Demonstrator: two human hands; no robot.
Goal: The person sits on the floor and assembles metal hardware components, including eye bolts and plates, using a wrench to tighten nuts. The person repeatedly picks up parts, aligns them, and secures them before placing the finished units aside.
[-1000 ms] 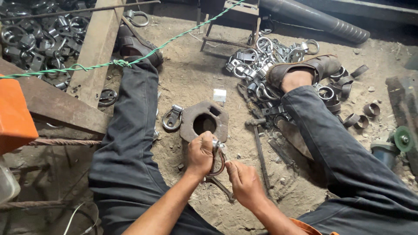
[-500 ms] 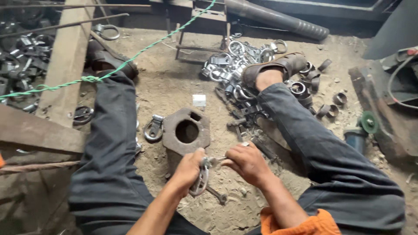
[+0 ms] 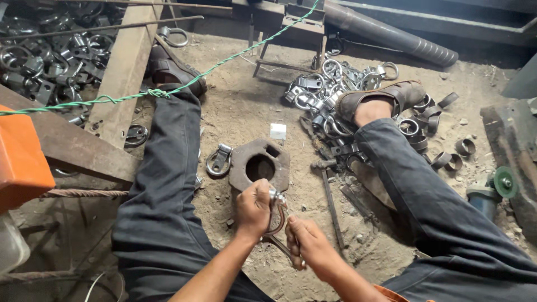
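Note:
I sit on a dirt floor with my legs spread. My left hand (image 3: pixel 253 208) grips a shiny metal clamp ring (image 3: pixel 276 215) upright between my knees. My right hand (image 3: pixel 306 245) holds a thin metal tool (image 3: pixel 278 244) against the clamp's lower end. Just beyond my hands lies a heavy rusty block with a round hole (image 3: pixel 259 164). Another clamp ring (image 3: pixel 218 160) lies on the ground left of that block.
A pile of shiny clamp rings (image 3: pixel 327 92) lies by my right foot, another heap (image 3: pixel 47 56) at far left behind wooden beams (image 3: pixel 120 78). A hammer (image 3: pixel 330 196) lies right of the block. A green rope (image 3: pixel 168 89) crosses my left leg. An orange box (image 3: pixel 19 156) stands left.
My hands stayed on the clamp while my head turned. My right hand has dropped from the clamp's side to its lower end with the tool.

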